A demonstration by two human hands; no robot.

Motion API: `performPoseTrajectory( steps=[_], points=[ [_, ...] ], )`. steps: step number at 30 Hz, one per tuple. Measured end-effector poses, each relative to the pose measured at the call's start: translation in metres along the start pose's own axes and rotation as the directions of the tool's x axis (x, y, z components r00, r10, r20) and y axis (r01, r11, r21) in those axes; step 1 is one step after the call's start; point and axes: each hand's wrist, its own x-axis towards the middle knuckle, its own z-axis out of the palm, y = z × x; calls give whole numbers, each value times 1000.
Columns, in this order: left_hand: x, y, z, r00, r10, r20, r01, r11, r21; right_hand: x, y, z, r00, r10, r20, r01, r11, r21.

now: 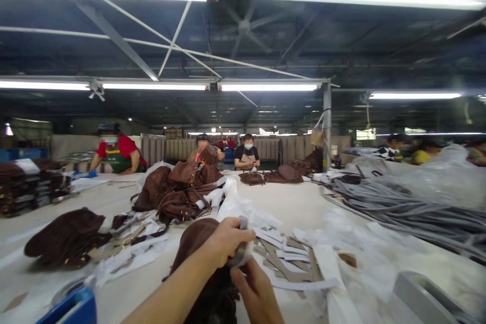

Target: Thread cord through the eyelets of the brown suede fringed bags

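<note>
Between my hands is a shiny grey band [240, 256], curved like a loop; blur keeps me from telling its exact kind. From above, my left hand [228, 238] pinches it between closed fingers. My right hand [255, 283] grips its lower side, the thumb pointing up. Right beneath both hands lies a dark brown soft bag [195, 235], partly hidden by my left forearm. Its gathered lower part shows between my arms. Just right of my hands, white and tan paper strips [288, 258] are scattered on the table.
Brown bags with metal eyelets [178, 187] are heaped ahead. Another brown bag [68, 238] lies left, near a blue tape dispenser [72, 309]. Grey strips [402, 207], clear plastic and a grey holder [425, 298] are at right. Co-workers [117, 154] stand across the table [299, 207].
</note>
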Motion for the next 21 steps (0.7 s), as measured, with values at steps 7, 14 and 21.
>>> performPoseTrajectory(
  steps=[7,14,21],
  points=[
    [-9,-10,3,986,92,-136,-107,989,-104,9,-1,6,988,-89,-123,59,972,-229],
    [-38,-77,4,925,379,-22,-331,833,443,22,7,-25,943,329,-41,-321,937,140],
    [-17,-156,1,962,272,-16,-158,604,781,16,-31,-48,797,583,159,-554,600,577]
  ],
)
